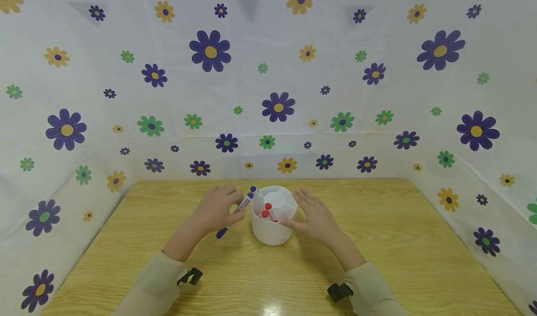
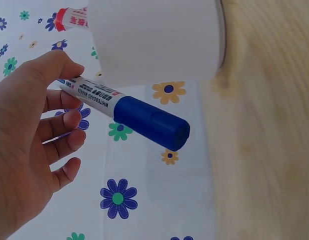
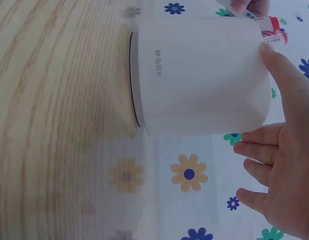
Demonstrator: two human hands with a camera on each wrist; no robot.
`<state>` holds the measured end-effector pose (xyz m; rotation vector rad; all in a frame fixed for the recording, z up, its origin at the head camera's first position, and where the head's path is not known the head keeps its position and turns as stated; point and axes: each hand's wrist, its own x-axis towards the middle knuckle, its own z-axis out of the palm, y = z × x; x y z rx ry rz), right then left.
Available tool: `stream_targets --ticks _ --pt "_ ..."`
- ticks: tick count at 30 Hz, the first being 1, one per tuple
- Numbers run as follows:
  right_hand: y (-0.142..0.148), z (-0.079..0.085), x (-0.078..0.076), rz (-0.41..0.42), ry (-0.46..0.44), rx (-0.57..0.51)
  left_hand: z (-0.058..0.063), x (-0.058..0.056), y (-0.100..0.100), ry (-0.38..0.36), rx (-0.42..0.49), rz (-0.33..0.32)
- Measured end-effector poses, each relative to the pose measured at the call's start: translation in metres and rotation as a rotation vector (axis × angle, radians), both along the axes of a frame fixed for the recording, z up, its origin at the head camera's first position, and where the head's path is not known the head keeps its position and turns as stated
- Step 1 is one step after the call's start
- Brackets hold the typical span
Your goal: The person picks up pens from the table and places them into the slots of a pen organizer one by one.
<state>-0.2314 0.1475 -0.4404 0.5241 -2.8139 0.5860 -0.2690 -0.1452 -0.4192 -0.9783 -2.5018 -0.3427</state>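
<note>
In the head view my left hand point(image 1: 218, 209) pinches a blue-capped whiteboard marker point(image 1: 244, 202) between thumb and forefinger, just left of a white round pen holder point(image 1: 271, 234). The marker slants, its blue cap point(image 2: 152, 122) pointing down and toward me; the other fingers are loosely bent off it. My right hand point(image 1: 315, 217) is at the holder's right side. Its thumb point(image 3: 282, 65) touches the rim and its fairly straight fingers lie along the far side. Two red-ended markers point(image 1: 268, 207) and another blue-ended marker point(image 1: 253, 189) stand in the holder.
The holder stands on a wood-grain table point(image 1: 168, 213) and has inner dividers with a round middle compartment point(image 1: 274, 199). A white flower-print cloth point(image 1: 251, 83) rises behind the table and along both sides. Dark wrist straps point(image 1: 340, 291) sit at the sleeves.
</note>
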Motion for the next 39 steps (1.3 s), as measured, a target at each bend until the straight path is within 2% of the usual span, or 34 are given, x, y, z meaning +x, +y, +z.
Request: stream_targets --ticks 13,23,31,39 --pt "0.001 -0.003 -0.002 -0.003 0.002 -0.008 0.025 -0.007 0.019 0.131 0.109 -0.08" --pt "0.002 -0.002 -0.003 -0.001 0.003 -0.014 0.041 -0.01 0.038 0.21 0.196 -0.067" --pt "0.002 0.0 -0.004 0.003 -0.003 -0.011 0.047 -0.014 0.057 0.336 0.367 -0.098" --pt "0.002 -0.001 -0.006 0.006 0.003 -0.005 0.042 -0.019 0.078 0.346 0.562 -0.108"
